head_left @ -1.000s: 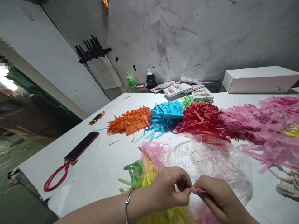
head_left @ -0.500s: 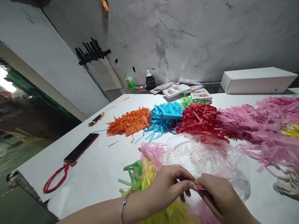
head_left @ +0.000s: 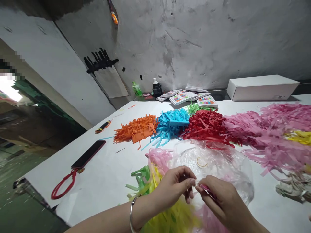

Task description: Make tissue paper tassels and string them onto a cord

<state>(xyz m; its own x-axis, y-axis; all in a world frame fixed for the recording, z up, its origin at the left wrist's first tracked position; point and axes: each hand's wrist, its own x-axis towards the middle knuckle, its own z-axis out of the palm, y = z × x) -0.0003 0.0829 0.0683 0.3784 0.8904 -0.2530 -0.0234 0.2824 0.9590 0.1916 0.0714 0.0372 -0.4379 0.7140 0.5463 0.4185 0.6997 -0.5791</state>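
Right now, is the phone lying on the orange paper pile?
No, the phone lies on the bare white table, apart from the orange paper pile.

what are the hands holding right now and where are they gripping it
Both hands pinch a pink tissue strip at its tip: right hand fingertips grip it, left hand thumb and forefinger meet it at the end.
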